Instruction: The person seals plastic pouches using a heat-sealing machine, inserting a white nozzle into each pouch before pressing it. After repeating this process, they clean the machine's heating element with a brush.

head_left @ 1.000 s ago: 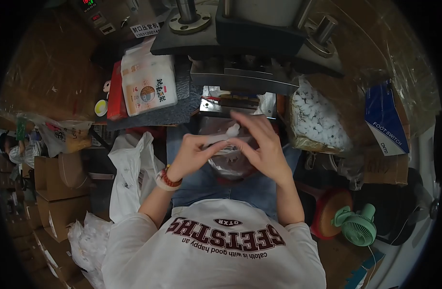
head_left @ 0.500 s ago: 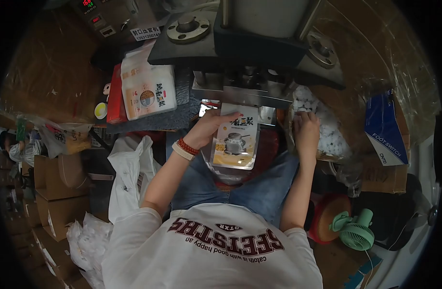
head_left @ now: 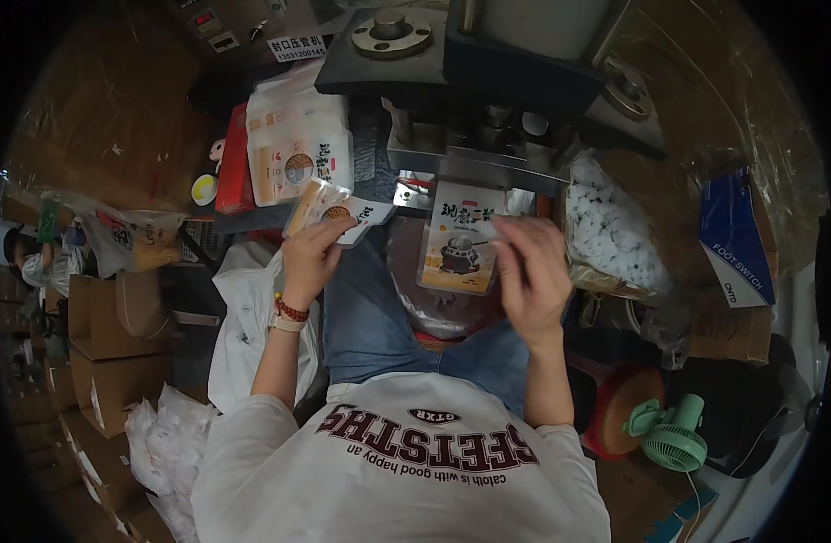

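My left hand (head_left: 312, 258) grips a printed pouch (head_left: 354, 220) near the front of a stack of similar pouches (head_left: 298, 158). Another pouch (head_left: 461, 239), showing a pot picture, hangs upright at the metal jaw of the press (head_left: 479, 167). Beside its right edge is my right hand (head_left: 535, 271), thumb and fingers bent towards the pouch; whether the fingertips hold anything is too small to tell. Small white caps (head_left: 610, 231) fill an open box to the right of the press.
A red box (head_left: 235, 163) stands left of the stack. The blue foot switch box (head_left: 737, 240) is at the right, above a green fan (head_left: 674, 434). White plastic bags (head_left: 248, 317) hang by my left arm. Cardboard boxes (head_left: 117, 389) are stacked at the far left.
My left hand has left the pot-picture pouch, moved left and taken hold of another pouch. My right hand has come from the white caps to the pouch at the press. The view has shifted slightly.
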The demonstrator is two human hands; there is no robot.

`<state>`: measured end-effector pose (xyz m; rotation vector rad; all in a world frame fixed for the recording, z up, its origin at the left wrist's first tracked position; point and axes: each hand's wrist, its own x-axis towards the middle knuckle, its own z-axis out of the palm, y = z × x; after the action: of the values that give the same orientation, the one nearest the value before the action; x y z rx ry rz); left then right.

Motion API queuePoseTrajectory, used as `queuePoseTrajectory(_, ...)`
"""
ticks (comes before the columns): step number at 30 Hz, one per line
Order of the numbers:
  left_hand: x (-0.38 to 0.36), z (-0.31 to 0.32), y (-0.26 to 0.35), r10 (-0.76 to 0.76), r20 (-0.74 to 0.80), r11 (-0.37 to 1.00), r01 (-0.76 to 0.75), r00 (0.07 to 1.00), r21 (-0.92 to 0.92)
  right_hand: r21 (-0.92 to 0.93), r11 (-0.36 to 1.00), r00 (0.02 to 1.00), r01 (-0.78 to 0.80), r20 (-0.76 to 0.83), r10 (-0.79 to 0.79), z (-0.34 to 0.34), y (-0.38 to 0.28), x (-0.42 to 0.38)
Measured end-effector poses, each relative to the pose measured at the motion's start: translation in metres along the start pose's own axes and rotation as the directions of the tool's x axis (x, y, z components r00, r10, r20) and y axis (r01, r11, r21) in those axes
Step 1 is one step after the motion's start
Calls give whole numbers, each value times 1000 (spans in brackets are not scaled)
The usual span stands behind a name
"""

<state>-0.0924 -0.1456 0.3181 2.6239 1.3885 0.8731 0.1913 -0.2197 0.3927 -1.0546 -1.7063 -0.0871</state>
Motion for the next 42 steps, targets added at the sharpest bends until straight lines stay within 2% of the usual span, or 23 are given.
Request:
queuePoseTrajectory(2, 1, -3, 16, -130, -20, 952, 119, 991, -280, 3, 996, 992, 86, 90, -86, 18, -7, -1)
queuePoseTrajectory(3, 5, -6, 26, -124, -19, 952, 114, 992, -285, -39, 995, 982, 95, 165, -87, 28, -7, -4)
queuePoseTrajectory(6, 17, -19, 55, 139, -135, 970, -162, 981, -183, 8, 990, 936, 144, 324, -139, 36, -6, -7)
queuePoseTrajectory(11, 27, -25, 80, 204, -77, 870, -217, 976, -443, 124, 987, 938, 102, 317, -137, 3, -11, 4)
queuePoseTrajectory(13, 24, 1, 84, 57, 76, 677, 17, 995, -735, 140, 990, 940, 33, 333, -79, -3, -7, 4)
queuePoseTrajectory(14, 23, 19, 84, 59, 76, 676, 16, 995, -737, 26, 997, 956, -71, 288, 61, -2, -3, 4)
queuePoseTrajectory(15, 25, 39, 82, -67, 353, 588, 323, 933, -742, -81, 981, 954, -178, 229, 192, -3, 2, 4)
queuePoseTrajectory(16, 30, 51, 82, -155, 606, 459, 600, 780, -655, -91, 960, 952, -265, 137, 275, -7, 10, 0)
queuePoseTrajectory(17, 38, 55, 85, -156, 602, 460, 597, 783, -657, -136, 946, 947, -293, 93, 307, -17, 25, -7)
queuePoseTrajectory(19, 52, 62, 91, -192, 581, 52, 600, 791, -799, -264, 891, 923, -370, 4, 384, -44, 50, -11)
queuePoseTrajectory(20, 58, 63, 90, -192, 583, 51, 602, 789, -797, -341, 843, 903, -417, -45, 428, -54, 57, -8)
queuePoseTrajectory(22, 74, 67, 86, -164, 648, -158, 629, 743, -761, -491, 758, 888, -429, -76, 453, -55, 83, -10)
queuePoseTrajectory(24, 79, 66, 86, -135, 683, -285, 632, 718, -721, -711, 667, 906, -225, 99, 411, -44, 130, -39)
queuePoseTrajectory(29, 77, 68, 71, -173, 669, -146, 653, 723, -744, -633, 641, 790, -434, 76, 609, -47, 120, -38)
queuePoseTrajectory(31, 79, 52, 44, -341, 511, 401, 613, 789, -681, -562, 664, 772, -493, 70, 632, -48, 128, -40)
queuePoseTrajectory(32, 78, 40, 29, -361, 167, 783, 396, 917, -480, -579, 658, 774, -481, 71, 629, -47, 131, -42)
queuePoseTrajectory(33, 73, 28, 13, -198, -154, 978, 185, 968, -92, -596, 650, 774, -472, 73, 629, -47, 132, -45)
queuePoseTrajectory(34, 61, 23, 0, -197, -152, 979, 185, 969, -90, -594, 650, 773, -474, 73, 631, -48, 135, -44)
queuePoseTrajectory(36, 27, 20, -21, -238, 31, 869, 198, 971, 454, -660, 637, 802, -398, 87, 591, -48, 139, -38)
queuePoseTrajectory(37, 15, 17, -26, -106, 3, 927, 98, 994, 363, -659, 638, 804, -399, 83, 589, -49, 135, -35)
queuePoseTrajectory(38, 8, 14, -32, -101, -3, 926, 95, 995, 365, -664, 592, 808, -456, -31, 588, -52, 128, -29)
queuePoseTrajectory(40, -12, 8, -35, -58, 68, 996, 53, 996, 75, -663, 555, 805, -503, -125, 581, -57, 102, -17)
queuePoseTrajectory(42, -14, -3, -17, -103, -1, 995, 103, 995, 6, -84, 727, 726, -682, -192, 660, -52, 61, -6)
